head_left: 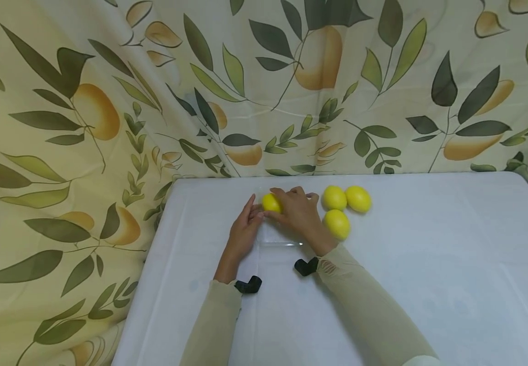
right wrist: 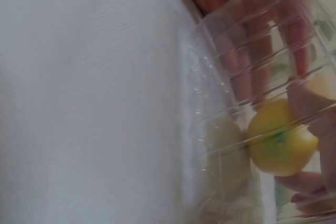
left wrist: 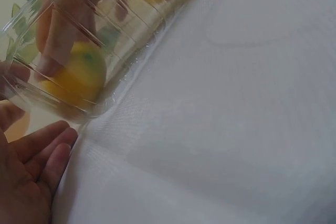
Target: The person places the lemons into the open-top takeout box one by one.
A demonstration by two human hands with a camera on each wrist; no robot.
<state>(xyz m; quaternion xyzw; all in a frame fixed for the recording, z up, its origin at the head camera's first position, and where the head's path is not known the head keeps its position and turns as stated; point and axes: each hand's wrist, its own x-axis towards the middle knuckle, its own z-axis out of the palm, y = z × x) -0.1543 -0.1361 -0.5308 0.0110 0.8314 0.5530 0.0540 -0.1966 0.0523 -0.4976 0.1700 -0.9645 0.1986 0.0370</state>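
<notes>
A yellow lemon [head_left: 271, 203] with a green spot at its end sits in the left part of a clear plastic box [head_left: 282, 238]. My right hand [head_left: 298, 211] reaches into the box from above and grips this lemon between thumb and fingers. Through the ribbed clear wall, the right wrist view shows the same lemon [right wrist: 282, 139] with fingers around it. My left hand [head_left: 244, 231] is at the box's left end, its fingers extended close to the wall. In the left wrist view those fingers [left wrist: 50, 150] lie right by the box's lower corner.
Just right of the box, three more lemons [head_left: 336, 224] stand grouped on the white-covered table [head_left: 429, 284]. A curtain printed with leaves and fruit [head_left: 264, 101] hangs behind the table and along its left side. Dark wrist cameras [head_left: 248, 285] are strapped at both sleeves.
</notes>
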